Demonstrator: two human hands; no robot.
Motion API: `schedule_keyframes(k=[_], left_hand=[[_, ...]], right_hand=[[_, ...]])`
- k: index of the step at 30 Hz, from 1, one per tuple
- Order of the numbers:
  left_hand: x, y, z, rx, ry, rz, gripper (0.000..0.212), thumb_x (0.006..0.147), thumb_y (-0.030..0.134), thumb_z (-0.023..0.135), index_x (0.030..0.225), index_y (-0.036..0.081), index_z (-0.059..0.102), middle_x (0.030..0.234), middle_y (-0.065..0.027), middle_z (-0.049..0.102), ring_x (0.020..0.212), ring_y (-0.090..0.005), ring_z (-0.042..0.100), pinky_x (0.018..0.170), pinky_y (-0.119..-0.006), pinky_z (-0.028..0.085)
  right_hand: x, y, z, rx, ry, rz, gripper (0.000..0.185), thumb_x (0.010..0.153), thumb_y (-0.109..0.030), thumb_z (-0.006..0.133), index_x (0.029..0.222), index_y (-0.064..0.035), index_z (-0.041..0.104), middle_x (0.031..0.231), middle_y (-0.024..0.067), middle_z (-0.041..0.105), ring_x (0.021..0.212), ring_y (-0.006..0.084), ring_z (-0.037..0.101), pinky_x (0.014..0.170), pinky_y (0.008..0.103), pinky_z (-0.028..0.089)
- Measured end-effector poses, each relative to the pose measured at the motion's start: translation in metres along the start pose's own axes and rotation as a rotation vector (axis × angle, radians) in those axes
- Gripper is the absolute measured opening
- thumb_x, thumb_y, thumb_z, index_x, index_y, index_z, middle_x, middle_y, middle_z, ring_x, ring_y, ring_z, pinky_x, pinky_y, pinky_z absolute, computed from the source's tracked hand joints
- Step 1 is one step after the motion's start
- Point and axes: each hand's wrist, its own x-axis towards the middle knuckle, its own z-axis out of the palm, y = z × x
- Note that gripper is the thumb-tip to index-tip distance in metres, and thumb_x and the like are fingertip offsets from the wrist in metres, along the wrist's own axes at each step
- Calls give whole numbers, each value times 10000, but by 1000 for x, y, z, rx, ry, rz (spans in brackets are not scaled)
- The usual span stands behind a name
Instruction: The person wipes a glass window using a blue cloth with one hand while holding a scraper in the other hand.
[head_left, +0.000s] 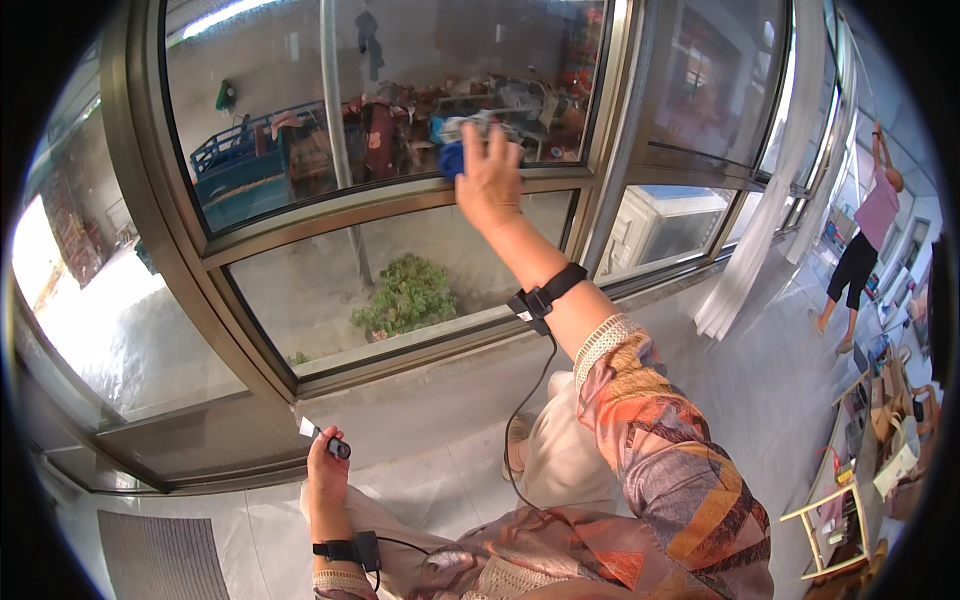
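My right hand is raised against the large upper window pane, near its lower frame rail. Under its spread fingers is a blue and grey cloth, pressed to the glass. Low on the left, my left hand is closed around a black-handled tool with a pale flat end; what kind of tool it is I cannot tell. Both forearms wear black straps with small boxes and cables. Below the rail is a smaller pane, with a green bush seen through it.
A white curtain hangs at the right. Beyond it another person stands with raised arms. A wooden stool frame and cluttered items are at the lower right. A grey ribbed mat lies on the tiled floor at the lower left.
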Motion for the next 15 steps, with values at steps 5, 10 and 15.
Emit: schedule_keyframes(k=[5,10,15], left_hand=[[16,-15,18,112,-38,-73,276,880,301,601,1048,83,626,948,-1,612,671,-57,535,529,-173,380],[16,-16,12,196,43,-14,196,894,236,604,1015,90,654,932,-3,636,656,-41,549,508,-169,386],[-3,-6,-11,180,40,69,130,897,143,606,980,63,666,927,-30,647,771,-82,588,593,-200,463]], right_hand=[[11,-77,17,450,20,-589,538,686,-71,697,1182,-119,494,1226,168,474,1081,376,490,895,452,447],[14,-79,11,314,28,-517,234,722,-89,571,948,-107,632,1093,57,520,1038,282,485,829,411,433],[-2,53,-10,155,84,-269,332,618,21,588,937,-64,627,1036,95,539,986,324,506,874,409,443]])
